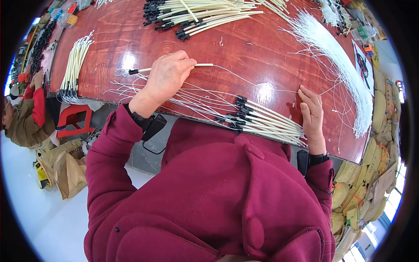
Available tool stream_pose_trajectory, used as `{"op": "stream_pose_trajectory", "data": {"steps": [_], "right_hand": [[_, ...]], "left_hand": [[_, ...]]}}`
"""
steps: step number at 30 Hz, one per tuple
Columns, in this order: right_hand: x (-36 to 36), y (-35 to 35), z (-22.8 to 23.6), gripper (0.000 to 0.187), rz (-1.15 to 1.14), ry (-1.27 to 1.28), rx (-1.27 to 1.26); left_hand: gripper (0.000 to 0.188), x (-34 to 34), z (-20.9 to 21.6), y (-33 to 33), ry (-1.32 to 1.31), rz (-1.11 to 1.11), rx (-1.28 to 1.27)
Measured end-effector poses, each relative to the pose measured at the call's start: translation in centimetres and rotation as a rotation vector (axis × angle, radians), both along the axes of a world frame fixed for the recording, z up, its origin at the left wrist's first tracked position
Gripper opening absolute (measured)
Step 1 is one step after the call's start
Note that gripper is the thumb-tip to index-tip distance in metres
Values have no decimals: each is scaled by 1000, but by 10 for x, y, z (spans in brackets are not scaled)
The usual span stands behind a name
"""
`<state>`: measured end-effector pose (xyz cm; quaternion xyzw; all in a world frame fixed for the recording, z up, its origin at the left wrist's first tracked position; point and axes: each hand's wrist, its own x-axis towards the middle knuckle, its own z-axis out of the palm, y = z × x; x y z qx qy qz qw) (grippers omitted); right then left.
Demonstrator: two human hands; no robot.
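Note:
My left hand is closed around a thin cream tube above the table. A black cap sits on the tube's left end. From the right end a fine white thread runs toward my right hand. The fingers of that hand are stretched out over the table, and the thread meets their tips; whether they grip it cannot be told. Beside my right hand lies a bundle of cream tubes with black caps along the near edge. White threads trail left from its caps, passing below my left hand.
A larger pile of capped tubes lies at the far side of the red-brown table. At the right is a thick hank of white thread. Another tube bundle lies left. A person sits beyond, near a red stool.

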<state>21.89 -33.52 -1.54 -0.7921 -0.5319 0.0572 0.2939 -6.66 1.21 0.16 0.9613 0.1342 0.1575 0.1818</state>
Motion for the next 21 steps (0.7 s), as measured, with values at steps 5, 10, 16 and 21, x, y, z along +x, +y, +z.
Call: {"op": "stream_pose_trajectory", "data": {"steps": [5,10,16,21], "right_hand": [[-3,2,1,37,-21,24,29],[-3,1,-1,37,-26,31,35],[-1,1,-2,36,-22,33,21],[0,-1,-2,37,-12,37,-9]], "left_hand": [[11,0,-3,5,-31,23,-11],[11,-4,-3,7,-37,11,-22],[14,3,1,6,-4,-2,2],[12,9,-1,7,-23,-26,12]]}}
